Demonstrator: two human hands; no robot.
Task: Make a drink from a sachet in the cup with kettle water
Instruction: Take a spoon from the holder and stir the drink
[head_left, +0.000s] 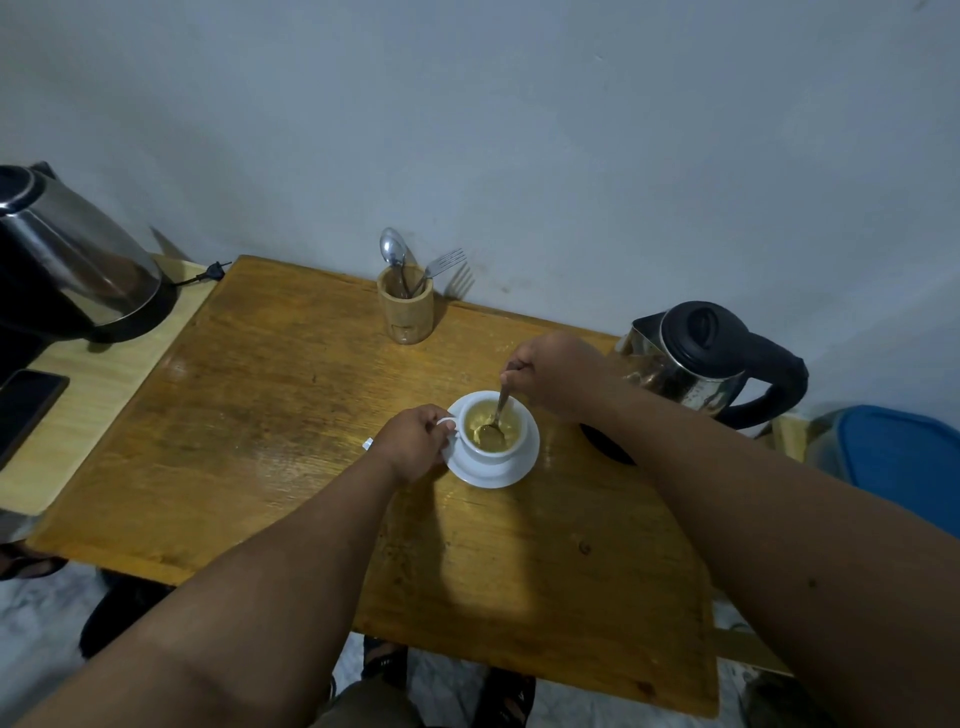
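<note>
At frame centre, the left hand (415, 441) pinches the cup (491, 428) handle. The right hand (553, 374) grips a spoon (496, 415) dipped in it.

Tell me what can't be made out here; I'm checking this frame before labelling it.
Head view:
- Sachet: only a white corner shows, left hand covers the rest.
- Cup handle: wrapped by left fingers.
- Spoon handle top: inside right hand.
- Left kettle: cut by the frame edge.
- Dark object: behind right forearm.
</note>
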